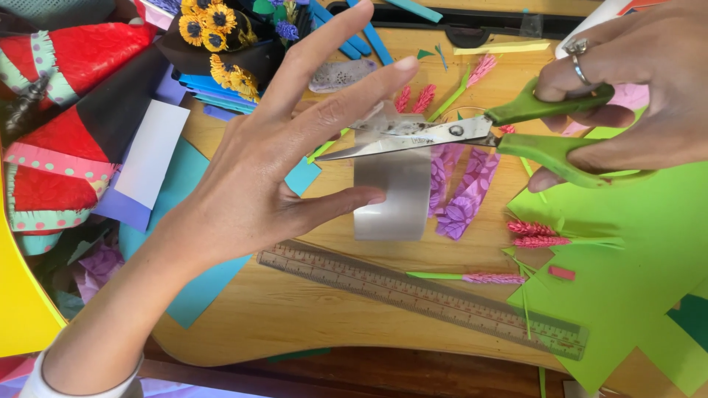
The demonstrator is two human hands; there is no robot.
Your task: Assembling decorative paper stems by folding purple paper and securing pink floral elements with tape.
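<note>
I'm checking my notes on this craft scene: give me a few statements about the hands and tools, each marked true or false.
1. The right hand holds green-handled scissors. True.
2. The left hand holds a red strip. False: it holds a clear strip of tape.
3. The ruler lies on the wooden table. True.
4. The scissor blades are far from the strip. False: they meet its top edge.

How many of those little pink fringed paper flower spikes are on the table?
6, perhaps more hidden by the hands: two above the scissors, one at top, two on the green paper, one by the ruler.
</note>
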